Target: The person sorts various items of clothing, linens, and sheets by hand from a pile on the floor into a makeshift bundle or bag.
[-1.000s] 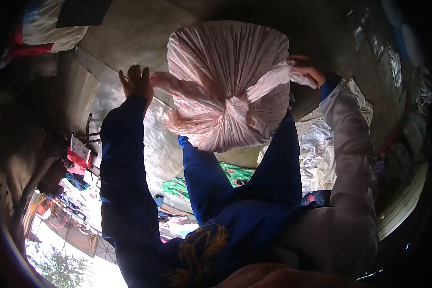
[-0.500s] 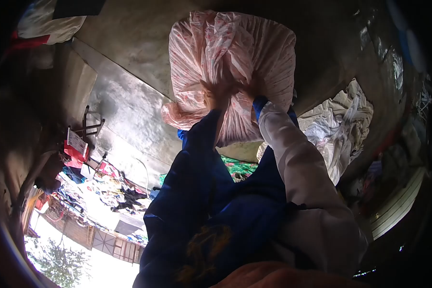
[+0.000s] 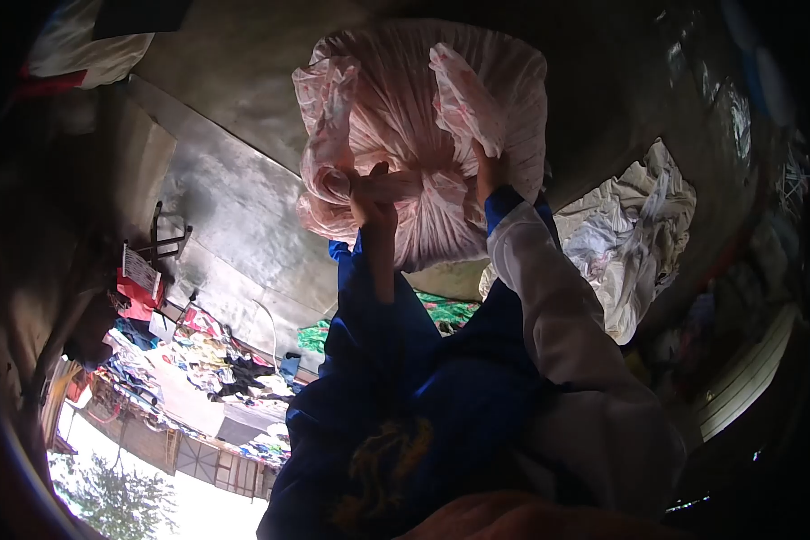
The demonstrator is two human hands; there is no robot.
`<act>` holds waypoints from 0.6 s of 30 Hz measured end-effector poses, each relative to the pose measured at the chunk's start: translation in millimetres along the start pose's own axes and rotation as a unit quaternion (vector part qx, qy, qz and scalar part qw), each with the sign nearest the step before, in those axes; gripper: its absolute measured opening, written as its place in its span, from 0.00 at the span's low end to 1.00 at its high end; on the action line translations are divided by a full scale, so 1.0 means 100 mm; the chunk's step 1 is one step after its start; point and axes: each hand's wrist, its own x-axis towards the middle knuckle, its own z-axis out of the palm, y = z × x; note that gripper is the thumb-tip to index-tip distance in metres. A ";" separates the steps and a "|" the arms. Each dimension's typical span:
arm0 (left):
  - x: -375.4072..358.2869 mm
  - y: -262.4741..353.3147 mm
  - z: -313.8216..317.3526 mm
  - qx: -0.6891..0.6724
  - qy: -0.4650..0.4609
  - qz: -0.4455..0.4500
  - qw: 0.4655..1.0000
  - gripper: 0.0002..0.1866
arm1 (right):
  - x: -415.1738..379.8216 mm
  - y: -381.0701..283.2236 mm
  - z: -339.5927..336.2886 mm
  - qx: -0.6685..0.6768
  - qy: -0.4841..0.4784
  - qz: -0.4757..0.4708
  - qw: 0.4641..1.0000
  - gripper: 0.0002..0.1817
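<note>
A bulging bundle [image 3: 391,85] wrapped in pale pink cloth with small reddish marks sits on the floor before my legs. Its cloth is gathered and crossed in folds at the centre. My left hand [image 3: 375,200] is closed round a twisted end of the cloth [image 3: 331,117], which loops up at the bundle's left side. On the other side, my right hand [image 3: 490,173] grips a second cloth end [image 3: 466,94] that stands up above the bundle. The fingers of both hands are partly hidden by folds and shadow.
Crumpled cream cloth [image 3: 630,225] lies on the floor to the right. A green patterned cloth [image 3: 445,310] shows between my legs. Scattered clothes [image 3: 207,360] and a dark-framed stool [image 3: 166,238] are at the left, near a bright opening.
My hands have moved apart from the bundle's middle, the left one outward and slightly down. The two cloth ends are now pulled out to either side, with the crossing between them exposed.
</note>
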 end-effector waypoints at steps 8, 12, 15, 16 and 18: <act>-0.22 -0.02 -0.05 -0.050 -0.096 -0.119 0.987 0.26 | -0.02 0.09 -0.03 0.266 -0.189 0.193 0.925 0.17; -1.55 0.11 0.17 -0.054 0.051 -0.159 0.985 0.27 | -1.20 -0.22 -0.54 0.222 -0.168 0.259 0.925 0.13; -2.44 0.53 0.61 0.083 0.008 -0.133 0.988 0.19 | -2.12 -1.22 -0.65 0.118 -0.240 0.120 0.956 0.23; -2.78 0.70 0.77 0.328 -0.069 0.041 0.941 0.13 | -2.35 -1.69 -0.77 0.073 -0.287 0.099 0.950 0.24; -3.32 1.10 1.01 0.629 -0.188 0.265 0.706 0.12 | -2.74 -2.27 -0.99 0.117 -0.399 0.146 0.898 0.22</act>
